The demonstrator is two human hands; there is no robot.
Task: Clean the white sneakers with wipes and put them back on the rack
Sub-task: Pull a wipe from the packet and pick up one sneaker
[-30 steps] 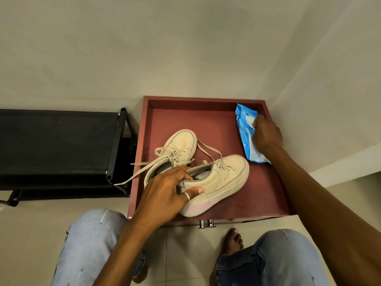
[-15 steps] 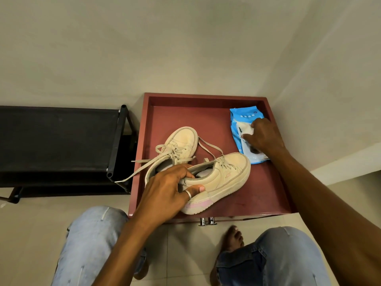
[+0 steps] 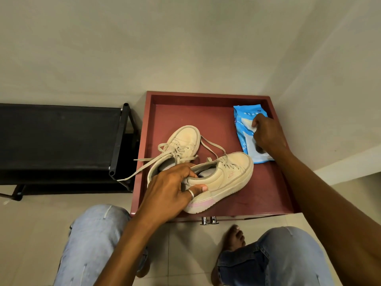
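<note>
Gripping the near sneaker [image 3: 226, 174] by its heel in my left hand [image 3: 169, 190], right hand [image 3: 268, 135] pinching the pack [image 3: 245, 141], far right in the tray [image 3: 206, 112].

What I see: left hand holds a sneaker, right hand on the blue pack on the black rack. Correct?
No. The blue pack lies in the red tray, not on the black rack, as the head view shows. Left hand holds a sneaker; right hand on the pack.

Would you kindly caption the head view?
Left hand grips a cream lace-up sneaker in a maroon tray; right hand pinches the blue plastic wipes pack.
</note>
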